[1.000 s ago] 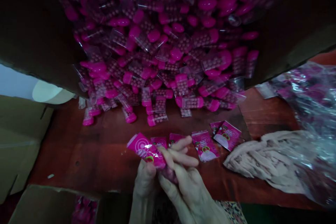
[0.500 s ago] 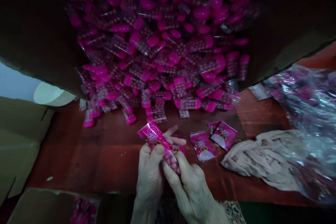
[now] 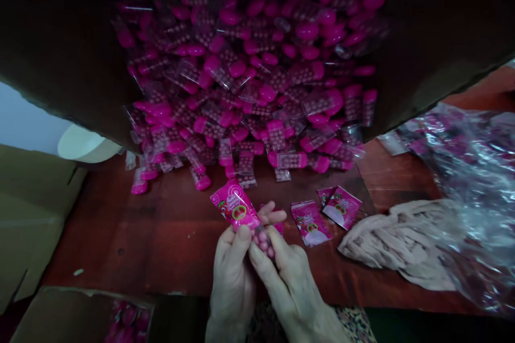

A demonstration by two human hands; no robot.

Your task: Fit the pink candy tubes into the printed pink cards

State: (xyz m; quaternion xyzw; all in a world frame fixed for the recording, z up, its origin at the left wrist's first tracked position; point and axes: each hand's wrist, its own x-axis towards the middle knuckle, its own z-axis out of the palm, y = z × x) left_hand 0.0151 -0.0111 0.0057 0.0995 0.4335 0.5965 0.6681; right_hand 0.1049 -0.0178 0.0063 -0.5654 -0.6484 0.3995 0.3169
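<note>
Dim light falls across a dark red wooden bench, and from my distant seat I look down on it through the head camera. Beyond the hands, dark cardboard walls flank a heap of clear tubes with pink caps, whose front edge spills onto the wood.

Nearer the camera, I see a printed pink sachet and a clear tube of pink balls held between the two hands. The sachet tilts up and to the left above the fingers, its printed front facing me; the tube runs down to the right from its lower edge. How far the tube reaches up inside, I cannot tell.

On the left hand, the thumb presses on the sachet's lower end, closed against it with the other fingers mostly hidden underneath. On the right hand, thumb and forefinger are clamped on the tube from both sides, the balls showing between them. Two fingertips stick out to the right behind the tube; I cannot say for certain which hand they belong to.

Just right of those fingertips lies a flat pink packet, near an overlapping pair of packets. Farther right I find a crumpled pale cloth against a shiny clear plastic bag. At lower left, an open carton contains more pink pieces, too dim to make out.
</note>
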